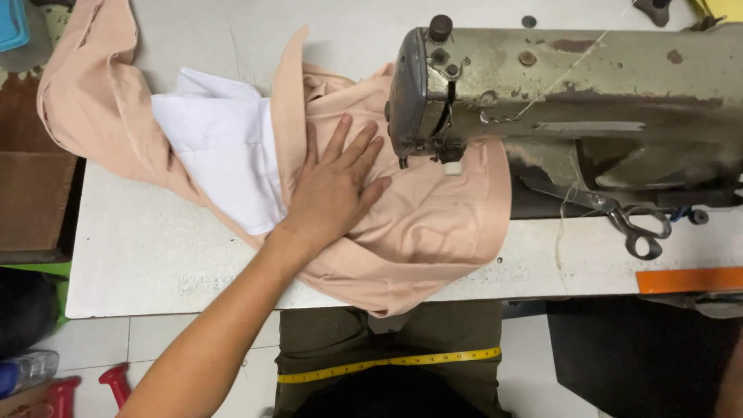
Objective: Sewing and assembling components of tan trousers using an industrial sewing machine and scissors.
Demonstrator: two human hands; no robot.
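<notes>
A: Eyes down on the counter [139, 255], and there's one hand in play: the left hand [334, 186], reaching in from the lower left, forearm stretched across the front edge.

B: And what's it doing with the fingers?

A: Spread wide, palm flat, pressing down on the peach fabric [433, 224]. No pinch, no grip, just a flat press with the fingertips aimed toward the sewing machine [573, 101].

B: Where exactly does that cloth sit?

A: Draped over the middle of the counter, bunched under the head of the machine, with one fold hanging off the front edge toward the person's lap. A long stretch of it trails off to the upper left corner. Tucked in the fold, just left of the hand, is a white fabric piece [224, 155], touching the wrist side of the palm.

B: The right hand?

A: Nowhere in the shot, so I can't tell you anything about it.

B: Anything else around?

A: A pair of scissors [631, 220] lies on the counter to the right, at the machine's base, well apart from the hand. An orange strip [689, 280] sits at the counter's front right edge. Below, a yellow measuring tape [387, 362] runs across the person's dark lap. A cardboard box [31, 193] stands off the left end of the counter.
</notes>
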